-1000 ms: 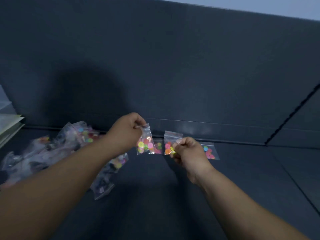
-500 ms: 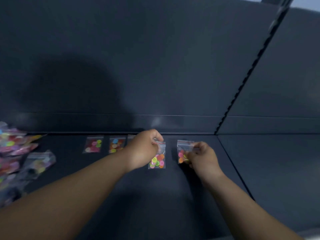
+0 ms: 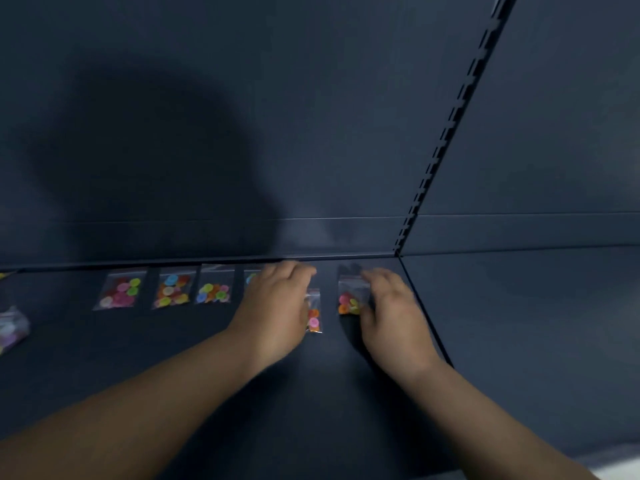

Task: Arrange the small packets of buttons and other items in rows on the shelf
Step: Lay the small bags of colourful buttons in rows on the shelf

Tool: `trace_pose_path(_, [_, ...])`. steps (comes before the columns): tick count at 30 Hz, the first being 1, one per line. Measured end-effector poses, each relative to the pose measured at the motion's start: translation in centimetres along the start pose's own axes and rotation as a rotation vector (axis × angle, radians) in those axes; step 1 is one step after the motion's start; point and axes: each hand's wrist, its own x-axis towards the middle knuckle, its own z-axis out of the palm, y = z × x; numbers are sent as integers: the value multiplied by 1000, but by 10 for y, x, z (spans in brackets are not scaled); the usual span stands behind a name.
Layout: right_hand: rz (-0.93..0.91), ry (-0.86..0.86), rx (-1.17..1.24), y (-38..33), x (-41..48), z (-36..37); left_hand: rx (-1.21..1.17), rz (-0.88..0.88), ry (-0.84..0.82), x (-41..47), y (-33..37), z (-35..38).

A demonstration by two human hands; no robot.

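Note:
Three small clear packets of coloured buttons lie in a row along the back of the dark shelf (image 3: 322, 403): one packet (image 3: 119, 292), a second packet (image 3: 173, 291) and a third packet (image 3: 214, 289). A fourth packet (image 3: 252, 278) shows only a corner behind my left hand (image 3: 277, 306). My left hand holds another button packet (image 3: 313, 315) low on the shelf, mostly covering it. To its right, my right hand (image 3: 391, 313) grips the right edge of a last button packet (image 3: 349, 299), which touches the shelf. Both hands are motion-blurred.
A loose packet from the pile (image 3: 12, 329) lies at the far left edge. A slotted upright strip (image 3: 450, 133) runs up the back panel, and a seam (image 3: 427, 313) divides this shelf from the adjoining shelf (image 3: 519, 323) just right of my right hand.
My view and both hands have shifted right along the shelf, away from the pile. Both packets have come down from mid-air to the shelf, at the right end of the row.

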Motion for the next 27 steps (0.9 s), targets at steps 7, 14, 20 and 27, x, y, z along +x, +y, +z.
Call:
trace_pose_path(7, [-153,-376,-206,3,-12,14,169,137,-250,-31,7,10])
trace_pose_path(14, [-215,-400,-227,6,-4,14,197,99,-333,-20,-2,12])
trace_pose_path(20, [-228,-417,-272,9,-3,21,237,85,-362,-18,-7,15])
trace_pose_path(27, [-280,-450,-205,7,16,17,217,62,-347,-9,-16,11])
